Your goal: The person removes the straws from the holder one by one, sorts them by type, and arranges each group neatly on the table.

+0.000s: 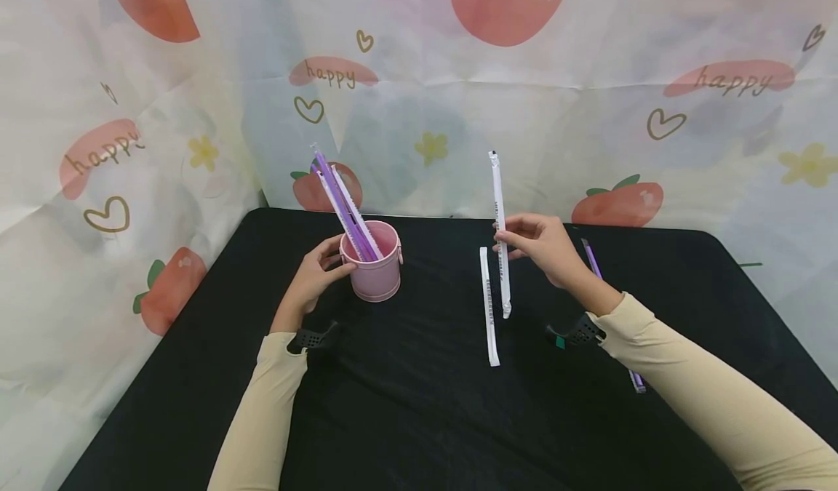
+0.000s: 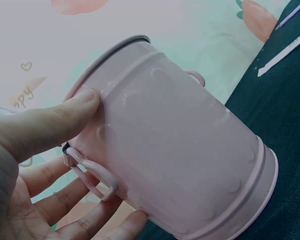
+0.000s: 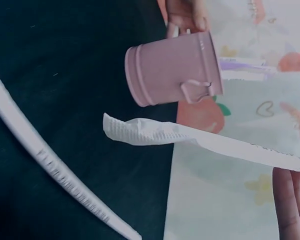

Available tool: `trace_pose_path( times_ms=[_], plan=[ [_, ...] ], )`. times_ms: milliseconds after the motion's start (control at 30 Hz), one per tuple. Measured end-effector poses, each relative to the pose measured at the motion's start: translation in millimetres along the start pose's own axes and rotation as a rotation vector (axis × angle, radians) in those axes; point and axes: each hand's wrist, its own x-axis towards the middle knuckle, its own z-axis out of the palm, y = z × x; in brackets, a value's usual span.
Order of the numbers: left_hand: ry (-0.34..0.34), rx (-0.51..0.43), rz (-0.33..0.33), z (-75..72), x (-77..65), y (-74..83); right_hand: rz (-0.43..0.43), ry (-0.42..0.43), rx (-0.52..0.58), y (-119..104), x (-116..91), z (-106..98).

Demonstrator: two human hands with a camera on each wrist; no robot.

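Observation:
My left hand (image 1: 311,278) holds a small pink metal bucket (image 1: 376,281) by its left side, near the rim. In the left wrist view the thumb presses the wall of the bucket (image 2: 175,135) and the other fingers lie around its small side handle (image 2: 97,175). Several wrapped straws (image 1: 350,211), purple and white, lean to the left inside the bucket. My right hand (image 1: 546,252) pinches a white paper-wrapped straw (image 1: 500,193) near its middle and keeps it upright. Just left of it, another white wrapped straw (image 1: 489,309) lies on the black cloth.
A purple straw (image 1: 592,258) lies on the black table (image 1: 419,404) to the right, partly hidden under my right forearm. A printed curtain (image 1: 419,113) hangs behind and on the left of the table.

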Motion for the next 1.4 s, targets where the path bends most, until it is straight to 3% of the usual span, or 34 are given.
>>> trace_pose_path(
  times_ms=[600,1400],
  plan=[
    [-0.003,-0.004,0.009,-1.6,0.0,-1.4,0.075,-0.025,-0.036,28,-31,-18],
    [-0.002,0.003,-0.031,0.4,0.4,0.5,0.165,-0.06,-0.063,61,-45,-3]
  ],
)
